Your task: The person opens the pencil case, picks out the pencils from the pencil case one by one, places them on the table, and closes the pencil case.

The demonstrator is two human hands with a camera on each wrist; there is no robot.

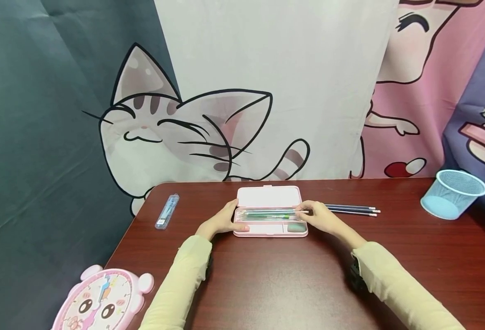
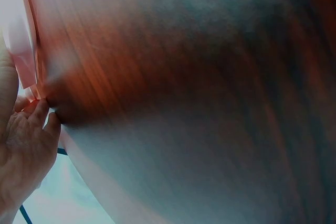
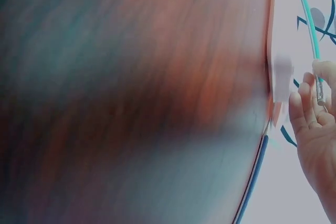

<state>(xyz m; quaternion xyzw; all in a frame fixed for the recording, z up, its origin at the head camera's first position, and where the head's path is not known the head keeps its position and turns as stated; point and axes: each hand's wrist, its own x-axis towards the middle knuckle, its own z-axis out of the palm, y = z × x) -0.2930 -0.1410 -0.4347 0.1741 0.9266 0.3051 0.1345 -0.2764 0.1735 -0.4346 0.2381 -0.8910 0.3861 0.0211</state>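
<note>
A pink and white pencil case (image 1: 267, 229) lies on the table with its lid (image 1: 268, 197) swung back. Several slim green pencils (image 1: 263, 215) lie lengthwise in its rear compartment, and a grey-green block (image 1: 297, 227) sits in the small front-right one. At the case's left end, my left hand (image 1: 223, 220) grips it, thumb over the front part and fingers at the outer side. My right hand (image 1: 321, 217), over the right end, pinches a green pencil (image 3: 310, 22) near its greyish end. The pencil's far end is cut off in the right wrist view.
Several dark blue pencils (image 1: 351, 209) lie right of the case, close behind my right hand. Farther right stands a light blue mesh pen cup (image 1: 449, 197). A clear narrow box with blue (image 1: 167, 211) lies at the left; a pink clock (image 1: 102, 302) is at the lower left.
</note>
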